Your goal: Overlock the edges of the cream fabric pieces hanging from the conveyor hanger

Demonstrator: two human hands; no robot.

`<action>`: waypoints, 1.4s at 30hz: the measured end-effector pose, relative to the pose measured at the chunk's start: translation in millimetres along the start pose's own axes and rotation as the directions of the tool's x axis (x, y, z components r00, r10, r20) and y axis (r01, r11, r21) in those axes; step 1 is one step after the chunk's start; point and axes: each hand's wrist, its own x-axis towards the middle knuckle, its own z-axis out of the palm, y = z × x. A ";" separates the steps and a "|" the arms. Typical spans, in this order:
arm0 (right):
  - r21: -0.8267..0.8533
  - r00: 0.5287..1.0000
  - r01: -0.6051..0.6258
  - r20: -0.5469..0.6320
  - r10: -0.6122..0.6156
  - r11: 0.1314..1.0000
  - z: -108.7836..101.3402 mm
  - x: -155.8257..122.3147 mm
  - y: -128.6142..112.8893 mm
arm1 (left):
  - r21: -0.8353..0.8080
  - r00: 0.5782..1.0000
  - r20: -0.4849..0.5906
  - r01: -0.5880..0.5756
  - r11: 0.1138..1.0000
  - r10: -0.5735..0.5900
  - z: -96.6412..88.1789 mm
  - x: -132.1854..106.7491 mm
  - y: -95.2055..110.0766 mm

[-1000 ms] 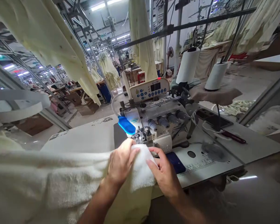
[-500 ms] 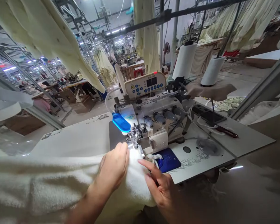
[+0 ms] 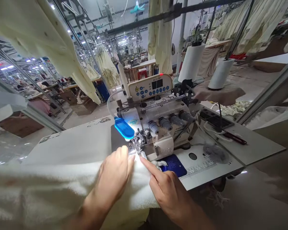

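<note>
Left hand (image 3: 112, 179) flat on cream terry fabric (image 3: 50, 191), fingers together, right hand (image 3: 169, 191) pressing its edge, index finger outstretched, at overlock machine (image 3: 158, 134)

The fabric (image 3: 50, 188) was a cream-white terry cloth with a looped, towel-like pile. It lay spread across the near side of the table (image 3: 81, 143), from the left edge of the view to the presser foot (image 3: 137, 147) of the overlock machine (image 3: 158, 127). Its leading corner sat at the foot, brightly lit. Its near edge hung over the table front. The left hand (image 3: 112, 179) lay flat on it; the right hand (image 3: 168, 188) pressed one fingertip on its right edge
</note>
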 end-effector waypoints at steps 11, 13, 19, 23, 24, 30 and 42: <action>0.021 0.987 -0.041 -0.154 0.044 0.999 -1.8 16.8 -5.6 | 0.053 0.990 -0.125 -0.064 0.997 0.070 17.2 28.2 -10.3; 0.116 0.986 -0.019 -0.162 0.038 0.993 1.0 9.6 -2.9 | 0.041 0.971 -0.215 -0.097 0.994 0.104 20.8 20.2 -14.1; 0.509 0.991 0.037 -0.127 0.032 0.860 27.8 -36.0 8.7 | -0.086 0.656 -0.613 -0.609 0.788 0.440 51.2 -42.3 -1.0; 0.573 0.921 0.085 -0.358 0.156 0.815 43.8 -26.0 16.3 | -0.331 0.684 -0.698 -0.571 0.751 0.212 62.3 -60.2 5.3; 0.606 0.931 0.051 -0.316 0.181 0.794 45.3 -19.9 17.1 | -0.360 0.687 -0.702 -0.570 0.739 0.187 61.6 -61.3 5.6; 0.738 0.985 -0.170 0.115 0.127 0.653 37.5 -29.5 9.8 | -0.393 0.663 -0.742 -0.550 0.737 0.099 58.8 -73.7 24.1; 0.669 0.979 -0.167 0.202 0.038 0.724 5.9 -61.6 7.8 | -0.271 0.552 -0.830 -0.523 0.808 0.079 54.7 -87.8 40.9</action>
